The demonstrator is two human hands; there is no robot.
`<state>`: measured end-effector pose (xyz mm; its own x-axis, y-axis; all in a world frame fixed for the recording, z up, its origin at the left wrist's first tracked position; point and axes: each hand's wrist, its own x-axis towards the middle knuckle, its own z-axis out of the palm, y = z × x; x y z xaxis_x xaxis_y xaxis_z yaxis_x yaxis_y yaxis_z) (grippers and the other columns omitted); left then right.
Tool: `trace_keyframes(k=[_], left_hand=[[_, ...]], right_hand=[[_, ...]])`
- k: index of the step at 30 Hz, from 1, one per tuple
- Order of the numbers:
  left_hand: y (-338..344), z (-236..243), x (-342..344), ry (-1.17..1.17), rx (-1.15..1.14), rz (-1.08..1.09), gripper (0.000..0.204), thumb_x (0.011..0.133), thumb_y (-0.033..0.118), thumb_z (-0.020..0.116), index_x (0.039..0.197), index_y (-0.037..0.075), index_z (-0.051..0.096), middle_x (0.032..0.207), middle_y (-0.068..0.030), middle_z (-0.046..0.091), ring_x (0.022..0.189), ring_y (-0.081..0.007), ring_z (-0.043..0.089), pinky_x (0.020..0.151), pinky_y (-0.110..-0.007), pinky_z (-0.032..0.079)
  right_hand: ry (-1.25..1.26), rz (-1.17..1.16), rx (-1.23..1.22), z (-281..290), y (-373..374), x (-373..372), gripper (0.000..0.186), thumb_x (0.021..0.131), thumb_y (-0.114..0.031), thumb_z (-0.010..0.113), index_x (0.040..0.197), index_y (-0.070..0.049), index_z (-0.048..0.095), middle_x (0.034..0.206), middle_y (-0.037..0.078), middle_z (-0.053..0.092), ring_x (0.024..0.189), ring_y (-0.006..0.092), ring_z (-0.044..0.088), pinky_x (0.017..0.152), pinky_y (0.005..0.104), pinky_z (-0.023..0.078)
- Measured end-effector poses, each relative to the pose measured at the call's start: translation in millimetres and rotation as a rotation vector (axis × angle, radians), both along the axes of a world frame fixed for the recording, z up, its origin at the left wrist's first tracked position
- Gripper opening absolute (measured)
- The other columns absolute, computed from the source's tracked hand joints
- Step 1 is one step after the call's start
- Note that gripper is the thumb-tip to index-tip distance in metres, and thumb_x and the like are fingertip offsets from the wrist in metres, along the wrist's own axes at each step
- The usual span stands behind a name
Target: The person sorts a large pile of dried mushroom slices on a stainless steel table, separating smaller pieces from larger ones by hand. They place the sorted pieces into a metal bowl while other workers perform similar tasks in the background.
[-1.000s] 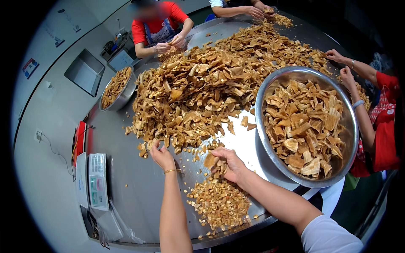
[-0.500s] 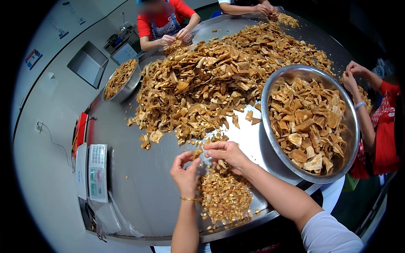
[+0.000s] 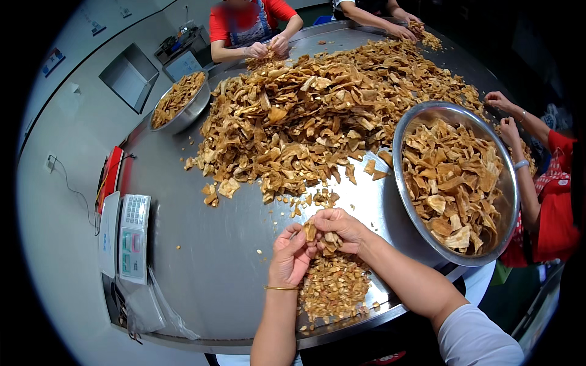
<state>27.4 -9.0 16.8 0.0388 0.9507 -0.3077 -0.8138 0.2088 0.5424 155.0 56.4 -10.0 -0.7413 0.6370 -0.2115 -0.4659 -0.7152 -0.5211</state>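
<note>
Over a low pile of small tan dried bits [image 3: 336,290] at the table's near edge, my two hands meet. My left hand [image 3: 288,259] pinches a curled brown dried slice [image 3: 310,232] between thumb and fingers. Its palm is partly turned up. My right hand [image 3: 345,229] grips the other side of that slice with its fingertips. More dried slices [image 3: 331,242] are tucked under its curled fingers. Just beyond lie a few loose pieces and then the large heap of dried slices [image 3: 293,131].
A big steel bowl [image 3: 401,183] full of slices stands at the right, another bowl [image 3: 194,113] at the far left. A scale [image 3: 133,238] and plastic bag [image 3: 171,311] sit at the left edge. Three co-workers handle pieces around the steel table [image 3: 207,268].
My hands have come together and slightly nearer to me, both now on one slice. The view has shifted a little. The right-hand co-worker's hands have moved apart.
</note>
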Motion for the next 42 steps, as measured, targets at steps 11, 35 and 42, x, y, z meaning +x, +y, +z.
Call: trace_keyframes(k=[11,35,42], left_hand=[[4.0,-3.5,11.3,0.429,0.135,0.436,0.019,0.072,-0.003,0.055,0.087,0.001,0.045,0.078,-0.0078,0.053,0.066,-0.0102,0.052,0.056,-0.019,0.045],[12.8,2.5,-9.6,1.9,0.722,0.316,0.023,0.059,0.007,0.066,0.082,0.009,0.062,0.082,-0.0017,0.057,0.089,-0.0248,0.046,0.073,-0.033,0.04],[13.6,0.3,-20.5,1.858,0.786,0.346,0.014,0.06,0.008,0.066,0.072,0.008,0.061,0.077,-0.0011,0.058,0.088,-0.0229,0.048,0.075,-0.033,0.039]], right_hand=[[-0.186,-0.2,0.069,12.1,-7.9,-8.8,0.03,0.068,-0.003,0.063,0.095,0.001,0.051,0.064,0.004,0.054,0.045,0.0056,0.048,0.038,0.0169,0.038],[-0.708,-0.135,0.813,1.3,-3.2,-1.7,0.018,0.066,-0.008,0.056,0.08,0.002,0.06,0.068,0.007,0.059,0.062,0.0091,0.052,0.057,0.0236,0.042],[-0.613,0.009,0.835,18.2,-7.6,1.6,0.016,0.067,-0.002,0.055,0.082,0.003,0.056,0.074,0.004,0.056,0.069,0.0075,0.048,0.063,0.0217,0.04]])
